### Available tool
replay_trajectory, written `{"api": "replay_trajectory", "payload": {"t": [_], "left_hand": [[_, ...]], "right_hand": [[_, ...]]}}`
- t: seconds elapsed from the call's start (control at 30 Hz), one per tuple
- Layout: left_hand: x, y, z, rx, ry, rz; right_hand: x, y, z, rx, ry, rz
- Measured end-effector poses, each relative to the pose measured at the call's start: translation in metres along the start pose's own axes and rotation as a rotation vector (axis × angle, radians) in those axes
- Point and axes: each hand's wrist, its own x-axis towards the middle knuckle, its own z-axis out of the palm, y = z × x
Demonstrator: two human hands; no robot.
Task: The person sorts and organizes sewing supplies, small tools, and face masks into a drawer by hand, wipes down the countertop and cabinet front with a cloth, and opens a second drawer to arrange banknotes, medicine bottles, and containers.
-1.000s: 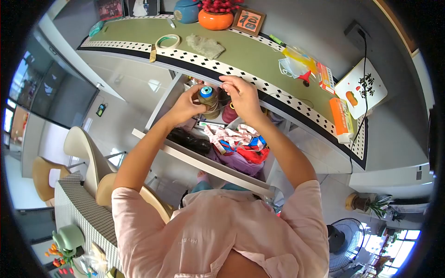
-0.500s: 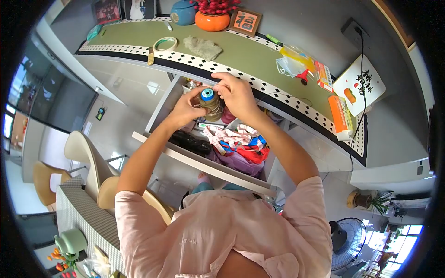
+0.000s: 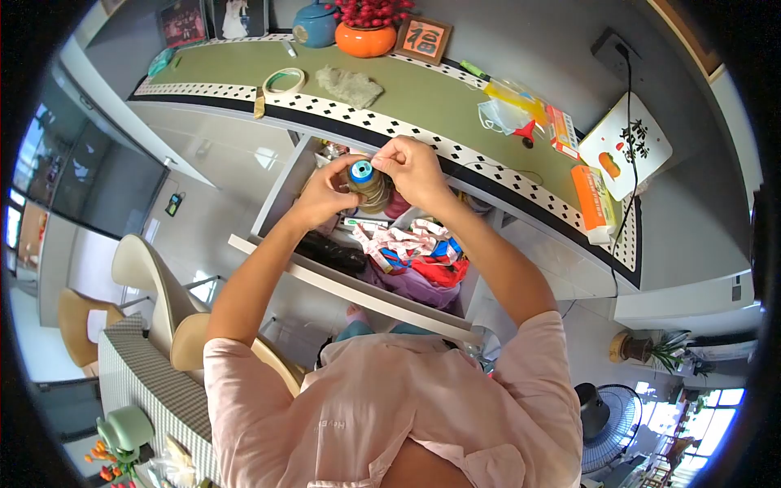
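Note:
A thread spool (image 3: 372, 193) with a blue top is held over the open drawer (image 3: 281, 259). My left hand (image 3: 327, 195) curls round its left side, thumb and fingers gripping it. At the spool's upper right, my right hand (image 3: 412, 169) pinches with thumb and index finger close to the blue top; whatever lies in that pinch is too small to make out. Below the spool, a pink-and-white tape measure (image 3: 399, 242) lies in loops in the drawer, on red and purple cloth (image 3: 415, 283). A black bundle (image 3: 332, 252) rests to its left.
The green desk mat (image 3: 455, 110) carries a tape roll (image 3: 284, 81), a grey fluffy piece (image 3: 350, 86), an orange vase (image 3: 365, 40) and an orange box (image 3: 592, 199). A black cable (image 3: 630, 146) hangs at the right. Chairs (image 3: 150, 281) stand behind on the left.
The right index finger has drawn in, closing the pinch beside the spool's top. The left hand keeps hold of the spool in nearly the same place. The view has shifted slightly.

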Motion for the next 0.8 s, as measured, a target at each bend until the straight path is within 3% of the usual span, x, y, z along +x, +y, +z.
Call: {"api": "replay_trajectory", "payload": {"t": [0.1,0.2,0.3,0.37,0.43,0.53,0.63,0.8], "left_hand": [[-0.002,0.004,0.001,-0.005,-0.006,-0.007],[-0.004,0.017,0.003,0.014,0.031,0.000],[-0.002,0.026,0.000,-0.048,0.108,0.054],[0.000,0.026,-0.007,-0.050,0.164,0.036],[0.002,0.022,-0.013,-0.038,0.198,0.050],[0.004,0.015,-0.019,-0.048,0.290,0.064],[0.005,0.013,-0.021,-0.121,0.383,0.034],[0.009,0.017,-0.016,-0.249,0.427,0.035]], "right_hand": [[-0.003,-0.008,-0.006,0.100,-0.068,0.061],[-0.002,-0.015,-0.017,0.117,-0.114,-0.030],[-0.004,-0.022,-0.020,0.178,-0.151,0.237],[-0.008,-0.012,-0.021,0.083,-0.232,0.215],[-0.008,-0.003,-0.022,-0.078,-0.256,-0.003],[-0.014,-0.019,-0.032,-0.199,-0.197,0.011],[-0.019,-0.019,-0.033,-0.411,-0.083,-0.264],[-0.026,-0.026,-0.031,-0.534,-0.092,-0.299]]}}
